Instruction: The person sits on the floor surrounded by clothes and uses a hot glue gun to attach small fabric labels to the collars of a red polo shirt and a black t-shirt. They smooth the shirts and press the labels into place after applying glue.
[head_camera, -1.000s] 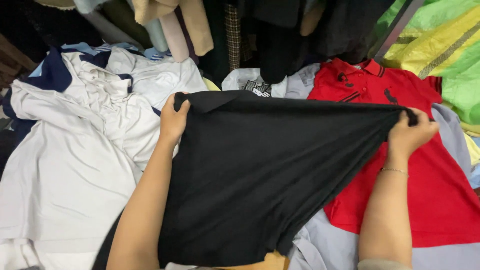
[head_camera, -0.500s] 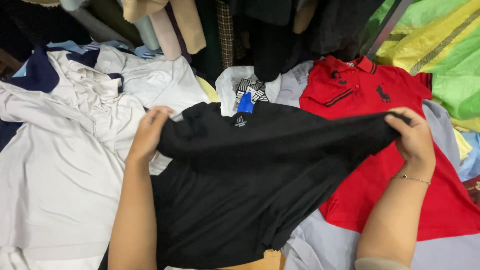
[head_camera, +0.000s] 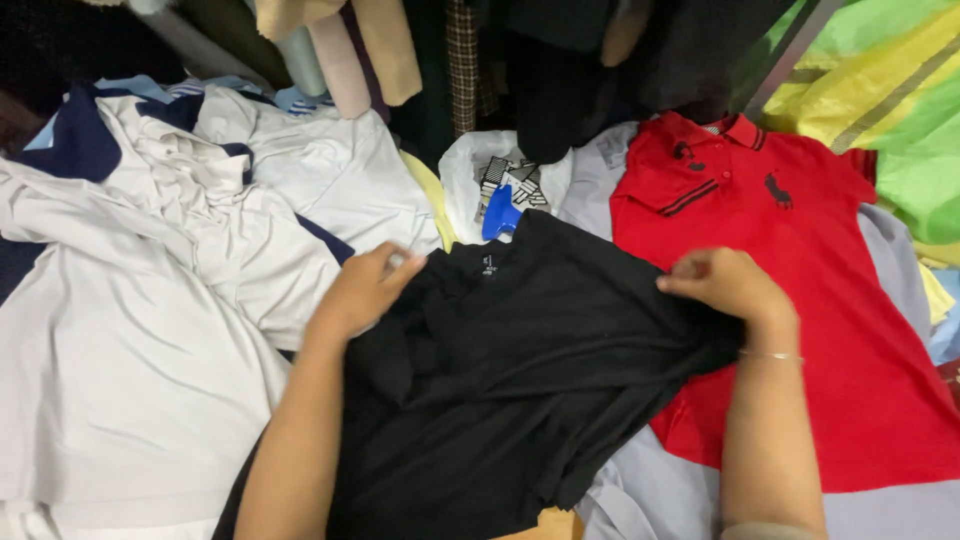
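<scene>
Now both hands grip black shirt (head_camera: 520, 380), bunched at centre of clothes pile. Left hand (head_camera: 362, 290) pinches fabric at shirt's 10 o'clock edge; right hand (head_camera: 725, 285) clutches fold at 2 o'clock. Red polo (head_camera: 800, 300) lies at 3 o'clock, partly under shirt. White shirts (head_camera: 150, 330) spread at 9 o'clock.

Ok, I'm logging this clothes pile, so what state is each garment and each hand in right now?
Black shirt: bunched and creased, gripped at both sides.
Left hand: closed on the black shirt's edge.
Right hand: closed on the black shirt's other edge.
Red polo shirt: laid flat, front up, partly under the black shirt.
White shirts: spread out and rumpled.
Hanging clothes: hanging above the pile.
</scene>
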